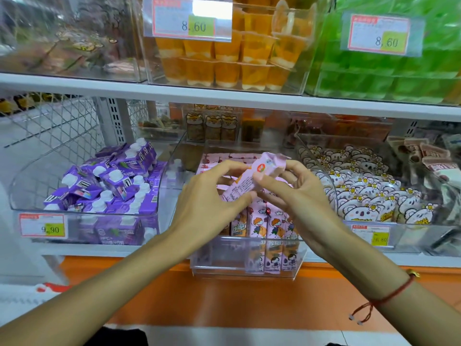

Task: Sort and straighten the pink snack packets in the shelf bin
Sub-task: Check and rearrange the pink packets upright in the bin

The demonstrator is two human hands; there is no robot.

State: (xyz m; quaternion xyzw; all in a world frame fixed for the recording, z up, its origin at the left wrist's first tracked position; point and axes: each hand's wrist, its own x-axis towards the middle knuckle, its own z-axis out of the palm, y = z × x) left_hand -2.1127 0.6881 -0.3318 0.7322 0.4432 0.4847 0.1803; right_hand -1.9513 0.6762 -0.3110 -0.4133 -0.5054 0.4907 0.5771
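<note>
Two hands hold one pink snack packet (252,176) just above the clear middle bin (249,265). Left of that bin sits a bin of purple drink cartons (109,186). The left hand (207,196) is next, with its fingers curled around the low end of the packet and its thumb under it. The packet is tilted, low on the left and high on the right. The right hand (296,188) pinches the high, crinkled end with its thumb and fingers. Under both hands, in the middle bin, more pink packets (264,228) stand up in a row at the front. Some others lie flat at the back. Right of the middle bin is a bin of koala snack packs (369,196).

I think the step now is smoothing this one packet. Next it needs turning upright, picture side forward, and sliding down into the row without knocking the others.
</note>
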